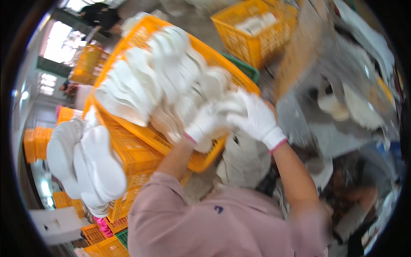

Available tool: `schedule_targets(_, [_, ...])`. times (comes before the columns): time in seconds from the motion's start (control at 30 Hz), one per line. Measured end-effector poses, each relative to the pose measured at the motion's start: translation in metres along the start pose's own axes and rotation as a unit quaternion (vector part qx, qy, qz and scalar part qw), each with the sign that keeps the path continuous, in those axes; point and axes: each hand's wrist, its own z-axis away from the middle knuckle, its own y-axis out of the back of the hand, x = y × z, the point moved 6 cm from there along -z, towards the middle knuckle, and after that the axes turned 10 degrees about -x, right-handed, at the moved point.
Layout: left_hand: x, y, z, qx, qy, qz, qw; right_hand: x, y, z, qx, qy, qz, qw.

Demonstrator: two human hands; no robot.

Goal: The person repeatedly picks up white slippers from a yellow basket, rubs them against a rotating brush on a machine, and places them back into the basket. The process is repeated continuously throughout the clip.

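- Big orange crate (199, 162) is taking up the middle, sitting at a slant, and it's holding most of the pale shoe-sole-shaped pieces (169, 64), which are leaning on each other in curvy rows.
- Clear plastic bag (342, 139) is bulging on the right, with a few more whitish bits showing through.
- Another yellow crate (246, 47) is standing up top, carrying some white stuff too.
- White stack of soles (102, 160) is piling up left of the big crate, just beside it.
- Right hand (255, 118), white knit glove with a pink cuff, is reaching over the crate's near end; thumb and fingers are sitting apart around a pale piece, but it's too blurry to tell if they're actually pinching.
- Left hand (203, 125), same kind of glove, is resting right among the soles, fingers pointing toward the other hand; can't tell whether it's gripping or just touching.
- Smallest thing: that pale piece (230, 107) is showing between the two gloves, edges smearing.
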Motion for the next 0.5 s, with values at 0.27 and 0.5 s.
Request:
schedule_targets(0.27, [-0.02, 0.004, 0.039, -0.168, 0.106, 0.104, 0.975, -0.061, -0.045, 0.017, 0.045, 0.107, 0.227, 0.967])
schedule_targets(0.5, [0.028, 0.06, 0.037, 0.253, 0.045, 0.144, 0.956, 0.009, 0.032, 0.191, 0.103, -0.11, -0.067, 0.986])
